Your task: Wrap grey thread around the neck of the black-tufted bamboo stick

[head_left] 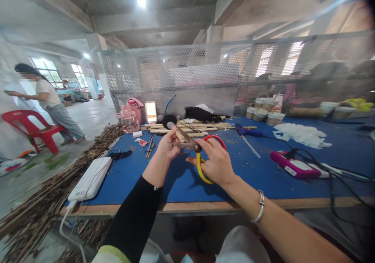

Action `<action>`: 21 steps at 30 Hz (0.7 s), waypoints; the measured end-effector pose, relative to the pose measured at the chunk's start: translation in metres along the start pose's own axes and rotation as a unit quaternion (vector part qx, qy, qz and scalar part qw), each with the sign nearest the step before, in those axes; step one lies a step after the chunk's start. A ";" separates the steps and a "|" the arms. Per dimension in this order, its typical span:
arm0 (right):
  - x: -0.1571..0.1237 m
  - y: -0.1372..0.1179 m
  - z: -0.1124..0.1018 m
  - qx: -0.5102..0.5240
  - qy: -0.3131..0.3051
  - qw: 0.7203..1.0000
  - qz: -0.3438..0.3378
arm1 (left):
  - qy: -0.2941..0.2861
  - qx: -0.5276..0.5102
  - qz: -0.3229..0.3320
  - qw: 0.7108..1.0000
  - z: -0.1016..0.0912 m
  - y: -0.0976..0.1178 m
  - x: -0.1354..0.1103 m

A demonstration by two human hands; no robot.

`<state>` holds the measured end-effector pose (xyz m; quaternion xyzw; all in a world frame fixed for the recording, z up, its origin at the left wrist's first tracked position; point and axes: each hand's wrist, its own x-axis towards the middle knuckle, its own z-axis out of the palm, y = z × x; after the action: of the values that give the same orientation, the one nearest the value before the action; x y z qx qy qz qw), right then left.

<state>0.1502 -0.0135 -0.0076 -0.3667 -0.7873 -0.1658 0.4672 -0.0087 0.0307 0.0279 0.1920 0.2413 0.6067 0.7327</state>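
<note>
My left hand (168, 146) is closed around a short light-brown stick (179, 135), held up over the blue table. A black round piece (169, 120) with a grey band shows at the stick's far end; whether the two are joined I cannot tell. Scissors (200, 170) with one yellow and one red handle loop are in my right hand (218, 163), its fingers at the loops. The scissors' blades lie apart around the stick, close to my left fingers.
Light sticks (187, 130) lie across the back of the blue table (187, 191). A white power bank (90, 179) is at the left, beside heaped brown twigs (55, 189). On the right are a glue gun (247, 131), a purple box (293, 164) with black cables, and white fluff (301, 135).
</note>
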 end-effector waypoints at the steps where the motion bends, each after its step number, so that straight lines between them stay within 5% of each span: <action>1: 0.000 0.001 0.000 0.002 0.000 1.000 -0.001 | -0.001 -0.006 0.004 1.000 0.001 0.000 0.000; 21: 0.000 -0.002 0.000 -0.041 -0.003 0.999 -0.015 | -0.014 0.002 0.004 1.000 -0.003 0.000 0.001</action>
<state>0.1487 -0.0149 -0.0071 -0.3737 -0.7867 -0.2040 0.4471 -0.0099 0.0317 0.0256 0.2030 0.2309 0.6067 0.7330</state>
